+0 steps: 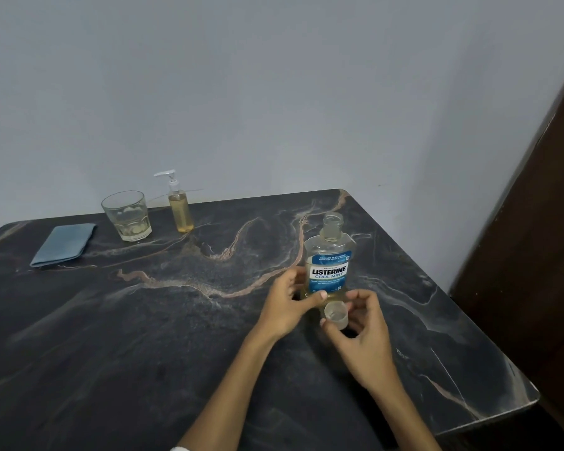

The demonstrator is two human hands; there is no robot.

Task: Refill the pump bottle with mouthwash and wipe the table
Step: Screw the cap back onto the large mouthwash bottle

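Note:
A clear mouthwash bottle (329,258) with a blue label stands upright on the dark marble table (176,320), its neck uncapped. My left hand (287,307) grips the bottle's lower part, thumb across the front. My right hand (362,333) holds the bottle's clear cap (336,315) in its fingertips just in front of the bottle's base. A small pump bottle (179,206) with yellowish liquid and a white pump stands at the back of the table.
A drinking glass (127,216) with a little yellowish liquid stands left of the pump bottle. A folded blue cloth (64,244) lies at the back left. A wall rises behind the table; a dark wooden panel (534,255) stands to the right.

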